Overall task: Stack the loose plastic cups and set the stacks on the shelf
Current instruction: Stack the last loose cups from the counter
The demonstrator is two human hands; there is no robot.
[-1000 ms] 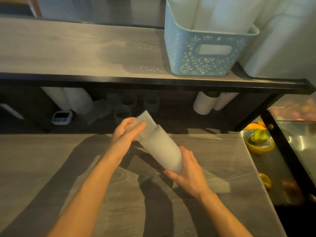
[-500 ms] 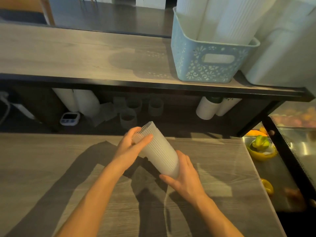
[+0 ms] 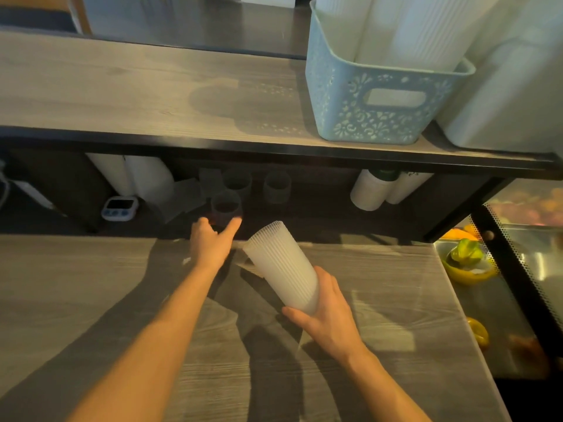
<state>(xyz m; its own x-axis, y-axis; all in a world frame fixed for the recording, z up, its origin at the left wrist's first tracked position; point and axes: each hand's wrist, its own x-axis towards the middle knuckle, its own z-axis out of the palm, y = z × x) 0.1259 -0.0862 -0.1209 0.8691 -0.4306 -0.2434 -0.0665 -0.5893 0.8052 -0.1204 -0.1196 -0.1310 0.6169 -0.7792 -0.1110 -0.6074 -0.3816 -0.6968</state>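
My right hand grips the base of a stack of ribbed clear plastic cups, which is tilted with its open end up and to the left above the wooden counter. My left hand reaches under the shelf with thumb and fingers apart, right at a loose clear cup. Two more loose cups stand behind it in the dim space under the wooden shelf.
A pale blue basket of white cup stacks sits on the shelf at the right. Under the shelf lie white rolls, a small timer and white cup stacks. A metal tray with yellow bowls lies to the right.
My left hand let go of the stack's open end and reached forward under the shelf to a loose cup. My right hand still holds the stack, now alone.
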